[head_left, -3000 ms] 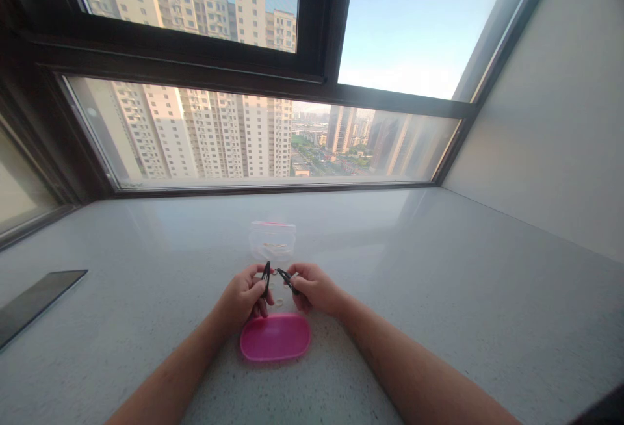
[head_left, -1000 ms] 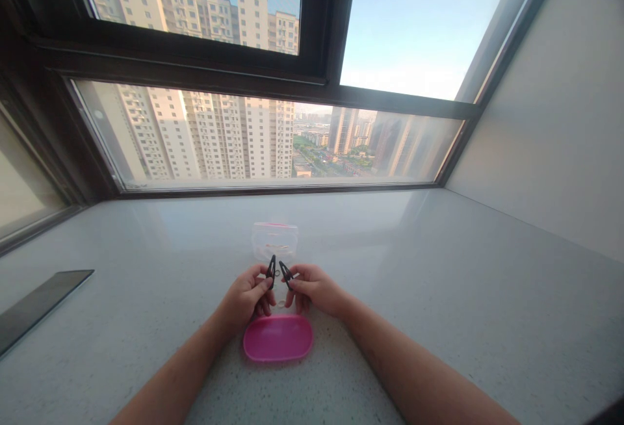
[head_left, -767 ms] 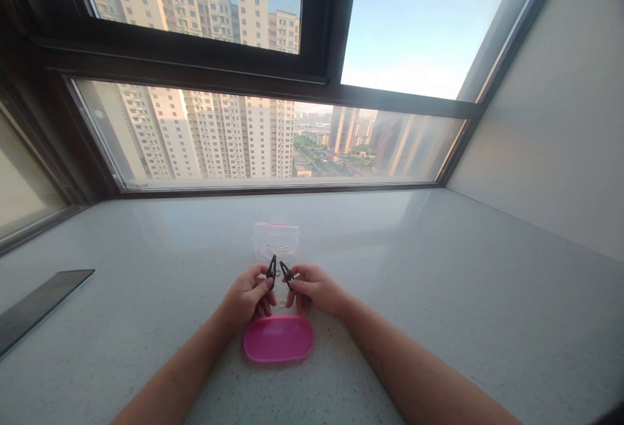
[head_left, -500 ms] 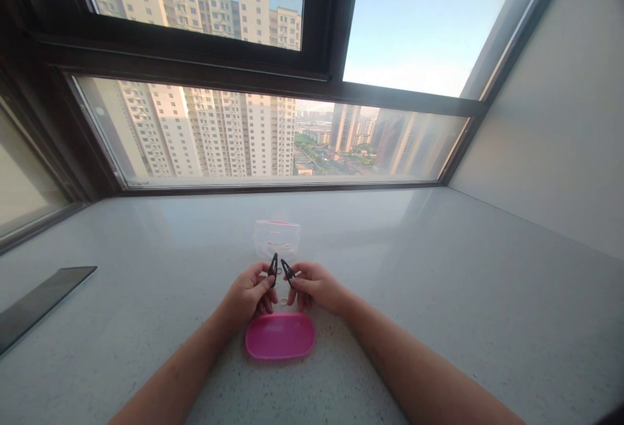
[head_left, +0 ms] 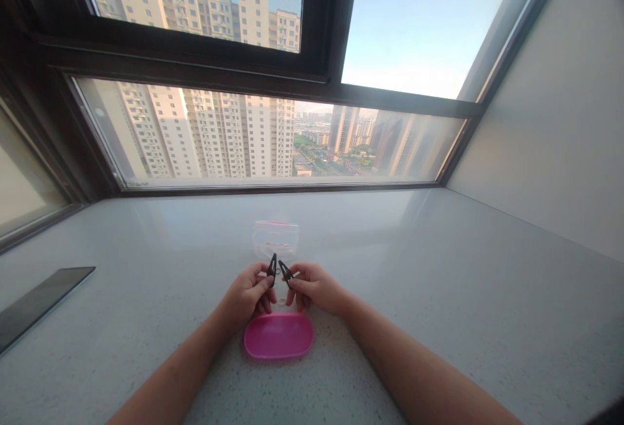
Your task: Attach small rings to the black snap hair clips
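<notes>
Between thumb and fingers, my left hand [head_left: 254, 290] pinches a black snap hair clip [head_left: 272, 269], its tip pointing up. A second black snap hair clip [head_left: 285, 270] is pinched in my right hand [head_left: 311, 283] and leans left toward the first. The two clips are side by side, their tips close together. Small rings lie on the counter between my hands; one pale ring [head_left: 282, 301] shows just behind the pink oval tray [head_left: 279, 337]. Beyond the clips lies a clear zip bag [head_left: 275, 233] with a pink strip along its top and something thin and brownish in it.
The speckled pale counter [head_left: 439, 321] runs back to a dark-framed window [head_left: 292, 188] with tall buildings outside. A flat dark glossy slab [head_left: 43, 305] lies at the left. A plain wall [head_left: 546, 119] rises on the right.
The right clip's tip has come slightly closer to the left one. The whole view has shifted by a few pixels; both hands keep their grip.
</notes>
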The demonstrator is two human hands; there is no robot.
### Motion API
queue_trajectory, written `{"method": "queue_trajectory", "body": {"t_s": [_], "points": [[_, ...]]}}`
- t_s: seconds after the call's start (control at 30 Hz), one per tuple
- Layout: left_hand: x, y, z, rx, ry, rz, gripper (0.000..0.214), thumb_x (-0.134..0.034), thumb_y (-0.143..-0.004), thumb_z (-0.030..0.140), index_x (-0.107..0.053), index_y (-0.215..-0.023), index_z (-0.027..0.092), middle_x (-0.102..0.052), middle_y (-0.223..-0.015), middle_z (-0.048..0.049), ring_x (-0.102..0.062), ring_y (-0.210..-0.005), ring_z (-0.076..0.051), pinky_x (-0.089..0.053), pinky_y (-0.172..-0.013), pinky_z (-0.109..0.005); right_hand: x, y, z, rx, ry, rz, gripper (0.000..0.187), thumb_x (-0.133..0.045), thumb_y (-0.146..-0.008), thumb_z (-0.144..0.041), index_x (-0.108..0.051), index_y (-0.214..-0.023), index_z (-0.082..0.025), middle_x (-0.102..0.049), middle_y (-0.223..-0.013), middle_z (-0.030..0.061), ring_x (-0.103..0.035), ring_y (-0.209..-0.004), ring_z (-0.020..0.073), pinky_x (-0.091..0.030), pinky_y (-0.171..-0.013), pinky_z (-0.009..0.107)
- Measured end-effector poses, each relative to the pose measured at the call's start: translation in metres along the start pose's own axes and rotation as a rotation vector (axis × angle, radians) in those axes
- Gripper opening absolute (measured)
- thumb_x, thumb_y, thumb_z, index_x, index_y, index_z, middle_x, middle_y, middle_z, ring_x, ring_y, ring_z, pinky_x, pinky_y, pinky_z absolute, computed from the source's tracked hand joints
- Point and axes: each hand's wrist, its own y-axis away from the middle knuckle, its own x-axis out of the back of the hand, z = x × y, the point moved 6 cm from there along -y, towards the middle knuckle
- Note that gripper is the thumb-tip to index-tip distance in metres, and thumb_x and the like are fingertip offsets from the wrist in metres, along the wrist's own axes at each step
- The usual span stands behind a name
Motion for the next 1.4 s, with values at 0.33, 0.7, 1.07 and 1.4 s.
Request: {"method": "queue_trajectory", "body": {"t_s": [0.33,0.7,1.07,1.4], "points": [[-0.0001,0.0003,0.0019,-0.01,-0.017,0.004,0.022,-0.048,-0.079,0.036,-0.044,-0.087,0.017,-0.059,-0.053,0.0023,-0.053,-0.037,-0.009,-0.037,-0.034,-0.016,-0.0007,0.0,-0.001,0.009,0.0,-0.001,0.032,-0.055,-0.074,-0.04,-0.048,-0.092,-0.015,-0.064,-0.06,0.0002,-0.05,-0.037,0.0078,-0.035,-0.037,0.017],[-0.0008,0.0031,0.0062,0.001,-0.007,0.012,0.022,-0.051,-0.077,0.037,-0.045,-0.086,0.017,-0.059,-0.054,0.0028,-0.053,-0.037,-0.009,-0.038,-0.036,-0.017,0.0003,0.0003,-0.0007,0.031,0.0,0.02,0.029,-0.054,-0.075,-0.039,-0.045,-0.092,-0.017,-0.066,-0.068,0.0017,-0.052,-0.039,0.0085,-0.036,-0.036,0.017],[-0.0003,0.0025,0.0047,0.01,-0.006,0.009,0.023,-0.05,-0.077,0.036,-0.045,-0.088,0.016,-0.06,-0.054,0.0023,-0.053,-0.037,-0.01,-0.037,-0.035,-0.017,-0.0006,0.0004,-0.0024,0.021,-0.029,0.006,0.03,-0.054,-0.074,-0.038,-0.045,-0.091,-0.016,-0.067,-0.068,0.0029,-0.053,-0.038,0.0092,-0.035,-0.035,0.017],[-0.0002,0.0023,0.0061,-0.005,0.0,-0.003,0.023,-0.051,-0.077,0.036,-0.046,-0.088,0.016,-0.06,-0.054,0.002,-0.054,-0.037,-0.01,-0.038,-0.036,-0.017,0.0001,0.0004,-0.0025,0.025,-0.035,-0.002,0.031,-0.056,-0.073,-0.038,-0.045,-0.091,-0.016,-0.067,-0.067,0.0035,-0.053,-0.038,0.0092,-0.035,-0.034,0.016]]}}
